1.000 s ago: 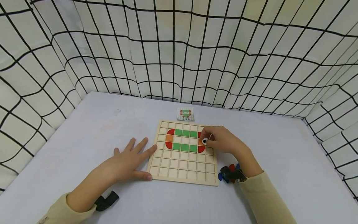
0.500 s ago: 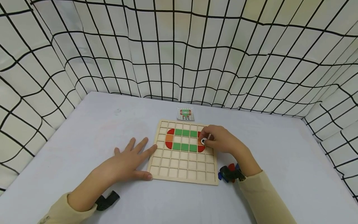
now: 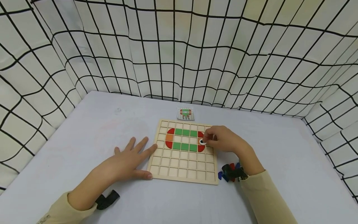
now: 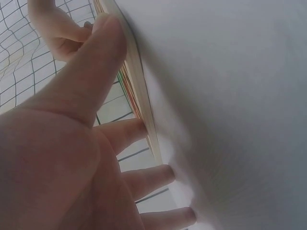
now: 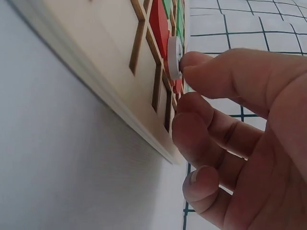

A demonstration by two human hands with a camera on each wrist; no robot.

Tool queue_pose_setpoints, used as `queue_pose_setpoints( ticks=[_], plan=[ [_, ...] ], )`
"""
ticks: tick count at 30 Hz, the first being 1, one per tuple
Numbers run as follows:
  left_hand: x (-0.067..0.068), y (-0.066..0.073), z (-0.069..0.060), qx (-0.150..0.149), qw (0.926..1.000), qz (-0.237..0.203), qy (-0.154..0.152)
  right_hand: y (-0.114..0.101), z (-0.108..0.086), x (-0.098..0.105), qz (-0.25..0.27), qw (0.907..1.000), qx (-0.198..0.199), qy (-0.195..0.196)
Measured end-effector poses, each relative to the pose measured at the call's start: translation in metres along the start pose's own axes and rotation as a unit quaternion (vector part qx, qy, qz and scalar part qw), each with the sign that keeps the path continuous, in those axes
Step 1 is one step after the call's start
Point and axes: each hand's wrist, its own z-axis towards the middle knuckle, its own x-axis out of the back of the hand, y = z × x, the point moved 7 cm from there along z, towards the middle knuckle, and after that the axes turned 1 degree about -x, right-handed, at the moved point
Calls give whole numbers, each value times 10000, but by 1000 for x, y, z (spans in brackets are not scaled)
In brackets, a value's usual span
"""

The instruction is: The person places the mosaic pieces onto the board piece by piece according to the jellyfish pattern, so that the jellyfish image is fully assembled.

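Note:
A wooden grid board [image 3: 183, 165] lies on the table, bearing green, red and orange flat tiles in an oval outline. A white disc with a black eye spot [image 3: 202, 142] sits over the right-hand orange tile [image 3: 199, 140], flat against the board in the right wrist view. The right hand [image 3: 225, 140] is beside that disc, thumb and index tips close together at its edge, other fingers loosely bent; they do not appear to enclose it. The left hand [image 3: 124, 165] lies spread on the table, its thumb and little finger touching the board's left edge.
A small pattern card [image 3: 185, 114] lies behind the board. Blue and red pieces [image 3: 225, 177] lie right of the board, partly hidden by the black wrist camera [image 3: 230, 172]. Black netting [image 3: 173, 53] over white cloth encloses the table's far and side edges.
The eye disc has shifted slightly left over the orange tile and shows more fully. The right hand's fingertips have drawn a little to the right of it. The left hand stays put.

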Motion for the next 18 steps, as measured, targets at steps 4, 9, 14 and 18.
queue_pose_setpoints(
  ticks=[4, 9, 14, 18],
  plan=[
    [-1, -1, 0, 16, 10000, -15, -3, 1, 1, -3, 113, 9998, -42, -137],
    [-1, -1, 0, 30, 10000, -40, 18, -6, 1, -7, 183, 9995, 166, -200],
    [0, -1, 0, 34, 10000, -49, 5, -13, 0, -9, 188, 9992, 247, -261],
    [1, 0, -1, 46, 10000, -49, 9, -16, 1, -12, 144, 9990, 270, -314]
  ],
)
